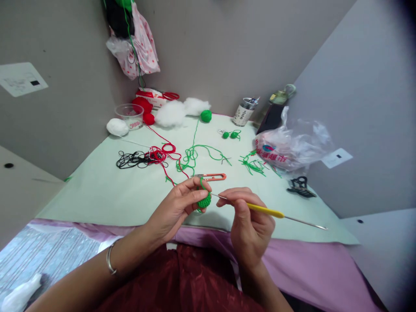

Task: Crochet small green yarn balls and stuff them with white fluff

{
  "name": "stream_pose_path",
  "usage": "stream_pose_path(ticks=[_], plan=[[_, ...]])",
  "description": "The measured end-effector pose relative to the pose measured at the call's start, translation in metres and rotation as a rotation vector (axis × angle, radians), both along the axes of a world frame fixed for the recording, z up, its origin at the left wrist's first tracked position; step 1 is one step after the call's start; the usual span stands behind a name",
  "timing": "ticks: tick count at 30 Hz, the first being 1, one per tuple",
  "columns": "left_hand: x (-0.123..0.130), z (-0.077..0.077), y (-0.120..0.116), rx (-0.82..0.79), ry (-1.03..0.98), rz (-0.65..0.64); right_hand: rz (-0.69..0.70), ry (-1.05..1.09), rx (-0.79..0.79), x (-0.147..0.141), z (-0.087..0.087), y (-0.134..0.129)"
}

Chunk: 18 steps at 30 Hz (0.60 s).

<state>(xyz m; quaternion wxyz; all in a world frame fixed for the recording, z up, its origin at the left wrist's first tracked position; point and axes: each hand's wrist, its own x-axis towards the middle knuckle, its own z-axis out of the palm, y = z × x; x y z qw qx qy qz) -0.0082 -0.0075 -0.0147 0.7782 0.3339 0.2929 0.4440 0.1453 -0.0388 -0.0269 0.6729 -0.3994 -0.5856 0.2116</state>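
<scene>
Between the thumb and fingers of my left hand (182, 201) is a small rounded piece of green crochet (204, 201), with green yarn looped over the index finger. My right hand (250, 221) grips a crochet hook (266, 210) by its yellow handle. One thin metal end of the hook points left and meets the edge of the crochet piece; the other end sticks out to the right. Whether a stitch is on the tip is too small to tell. Just behind my left fingers lie orange thread snips (216, 177), partly hidden.
Tangled black yarn (133, 160), red yarn (168, 148) and green yarn (186, 160) lie mid-table. Behind stand a clear tub (130, 113), white stuffing (170, 114), a green ball (206, 115) and a pen cup (244, 112). On the right are a plastic bag (289, 145) and a black hair claw (300, 187).
</scene>
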Motion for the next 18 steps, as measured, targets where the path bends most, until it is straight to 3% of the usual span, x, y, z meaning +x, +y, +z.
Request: stream_pose_path(ticks=[18], plan=[[0.0005,-0.0002,0.0002,0.009,-0.035,-0.023,0.025,0.009,0.019,0.0002,0.002,-0.0004]])
